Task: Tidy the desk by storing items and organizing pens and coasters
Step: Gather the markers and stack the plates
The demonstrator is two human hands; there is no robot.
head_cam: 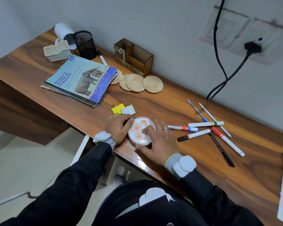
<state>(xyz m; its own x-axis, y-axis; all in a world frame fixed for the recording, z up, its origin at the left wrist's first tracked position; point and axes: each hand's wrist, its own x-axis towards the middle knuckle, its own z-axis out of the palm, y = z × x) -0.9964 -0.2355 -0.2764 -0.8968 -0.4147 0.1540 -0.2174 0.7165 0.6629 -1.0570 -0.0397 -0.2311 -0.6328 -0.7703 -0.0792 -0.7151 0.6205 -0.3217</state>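
I am gripping the round flowered container (pixel 138 132) between both hands: the left hand (pixel 119 128) is curling its fingers on the left rim, and the right hand (pixel 160 141) is arching over the right side with its thumb at the near edge. It is sitting on the surface (pixel 153 101) by the front edge, pens (pixel 203 128) lying scattered to its right, coasters (pixel 137 82) farther back.

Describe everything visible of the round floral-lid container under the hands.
The round container is low, with a white lid printed with orange flowers, plastic-looking, and a reddish body showing below the rim. Lid on, it sits flat near the front edge of the wooden desk. The left hand grips its left rim; the right hand curls over its right side, thumb along the near edge.
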